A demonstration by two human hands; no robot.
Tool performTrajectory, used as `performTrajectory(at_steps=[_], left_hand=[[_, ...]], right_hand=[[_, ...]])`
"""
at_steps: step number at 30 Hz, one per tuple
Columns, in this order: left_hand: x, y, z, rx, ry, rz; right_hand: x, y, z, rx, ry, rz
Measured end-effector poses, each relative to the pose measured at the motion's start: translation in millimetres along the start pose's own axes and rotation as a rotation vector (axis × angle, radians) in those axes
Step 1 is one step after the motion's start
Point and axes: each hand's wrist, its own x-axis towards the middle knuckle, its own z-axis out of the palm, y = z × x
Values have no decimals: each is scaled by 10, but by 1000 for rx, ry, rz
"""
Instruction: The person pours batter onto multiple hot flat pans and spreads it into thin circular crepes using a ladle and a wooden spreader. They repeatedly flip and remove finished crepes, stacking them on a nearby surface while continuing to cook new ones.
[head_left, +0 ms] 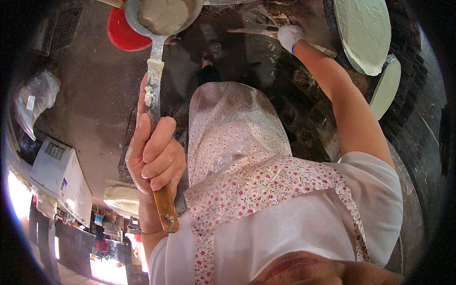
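Observation:
My left hand point(156, 156) is wrapped round the handle of a metal ladle point(157, 50), its index finger stretched along the shaft. The wooden end of the handle sticks out below my fist. Pale, thick batter point(166, 16) lies in the round bowl at the top edge, and white residue clings to the shaft. My right hand point(290, 38), in a white knit glove, reaches out to the upper right. It is closed on a pale stick of wood point(251, 32), with its fingers partly hidden. More sticks point(280, 19) lie just beyond the glove.
A red basin point(124, 31) is partly behind the ladle. Two large, pale, round-edged slabs point(363, 35) point(385, 88) stand at the right. At the left are a clear plastic bag point(38, 97), a white chest-like appliance point(61, 175) and a pale round thing point(122, 199). The floor is dark.

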Motion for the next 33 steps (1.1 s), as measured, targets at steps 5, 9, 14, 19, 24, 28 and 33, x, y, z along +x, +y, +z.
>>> performTrajectory(at_steps=[5,9,14,19,24,28,33], left_hand=[[11,16,50,33,27,-33],[23,-31,87,29,27,-29],[47,-83,100,21,24,-72],[35,-133,238,-26,8,-101],[56,-162,363,-3,-18,-147],[21,-170,476,21,-49,-253],[-188,-447,768,88,-55,-311]], right_hand=[[-13,79,53,-27,73,-15],[-92,91,30,29,70,26],[-476,-60,139,370,239,-10],[-1789,-393,-229,1267,512,16],[-2948,-291,-673,2225,678,354],[-3253,182,-727,2080,1202,602],[-3069,528,-468,906,1205,865]])
